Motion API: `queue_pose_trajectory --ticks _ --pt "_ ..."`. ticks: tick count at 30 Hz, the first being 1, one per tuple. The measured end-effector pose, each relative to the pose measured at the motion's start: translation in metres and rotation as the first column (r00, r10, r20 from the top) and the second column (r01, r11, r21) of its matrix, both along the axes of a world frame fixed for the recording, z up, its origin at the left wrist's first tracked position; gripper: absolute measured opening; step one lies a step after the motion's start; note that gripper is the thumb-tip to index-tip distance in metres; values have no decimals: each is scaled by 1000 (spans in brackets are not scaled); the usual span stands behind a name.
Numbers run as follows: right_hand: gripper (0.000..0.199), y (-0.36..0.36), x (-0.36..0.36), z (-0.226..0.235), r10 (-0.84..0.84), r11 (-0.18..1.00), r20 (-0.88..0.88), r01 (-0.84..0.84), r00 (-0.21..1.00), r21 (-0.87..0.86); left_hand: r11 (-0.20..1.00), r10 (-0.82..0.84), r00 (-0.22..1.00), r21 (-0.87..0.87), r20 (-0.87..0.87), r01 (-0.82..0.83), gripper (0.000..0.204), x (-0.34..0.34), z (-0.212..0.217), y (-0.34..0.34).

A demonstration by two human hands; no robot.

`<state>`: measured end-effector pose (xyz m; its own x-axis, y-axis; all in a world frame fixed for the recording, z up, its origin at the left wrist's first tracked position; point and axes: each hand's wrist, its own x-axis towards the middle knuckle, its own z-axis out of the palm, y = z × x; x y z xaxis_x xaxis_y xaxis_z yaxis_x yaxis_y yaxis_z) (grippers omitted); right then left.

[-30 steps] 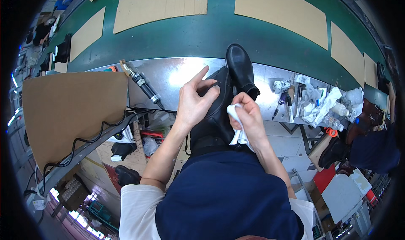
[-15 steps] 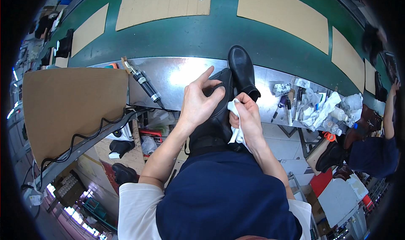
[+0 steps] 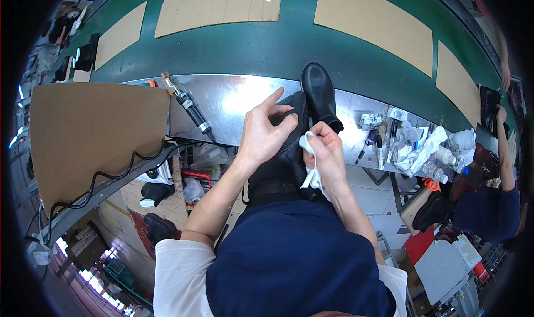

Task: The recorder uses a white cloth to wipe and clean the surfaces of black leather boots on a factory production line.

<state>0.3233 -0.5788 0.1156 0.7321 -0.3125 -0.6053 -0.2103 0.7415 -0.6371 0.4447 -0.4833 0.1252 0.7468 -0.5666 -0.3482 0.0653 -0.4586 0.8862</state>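
Observation:
A black boot point(image 3: 301, 108) lies across my lap, its toe pointing away over the metal bench edge. My left hand point(image 3: 266, 129) grips its left side, thumb and lower fingers on the leather and the index finger stretched forward. In my right hand point(image 3: 325, 156) is a bunched white cloth point(image 3: 310, 166), pressed against the boot's right side; the fingertips are partly hidden. A second black boot point(image 3: 319, 91), with its toe away from me, rests on the bench just right of the first.
A green conveyor point(image 3: 239, 52) carrying cardboard sheets point(image 3: 372, 25) runs beyond the metal bench point(image 3: 217, 94). A corded black tool point(image 3: 192, 110) lies left, beside a large cardboard panel point(image 3: 100, 144). Pens, crumpled white cloths point(image 3: 425, 153) and bottles crowd the right. A co-worker's hand point(image 3: 501, 115) is far right.
My hands, the boot and the cloth keep nearly the same places; the view shifts slightly. At far right, the co-worker's hand has moved left and is now at a black boot on the conveyor.

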Motion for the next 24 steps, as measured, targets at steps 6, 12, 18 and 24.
queue_pose_trajectory --ticks 6,12,18,24 --pt "5 -9 -11 3 -73 995 25 74 997 -62 1000 16 999 -26 -47 -17 64 0 4 -10" --pt "14 6 -16 27 135 937 46 -113 990 -330 996 -55 998 66 43 52 64 1 8 -20" --pt "15 18 -13 28 140 789 -53 -144 989 -598 988 -114 989 114 95 103 64 -1 5 -24" --pt "14 13 -7 29 -40 853 -62 1 997 -522 975 -159 984 171 81 144 67 1 11 -31"
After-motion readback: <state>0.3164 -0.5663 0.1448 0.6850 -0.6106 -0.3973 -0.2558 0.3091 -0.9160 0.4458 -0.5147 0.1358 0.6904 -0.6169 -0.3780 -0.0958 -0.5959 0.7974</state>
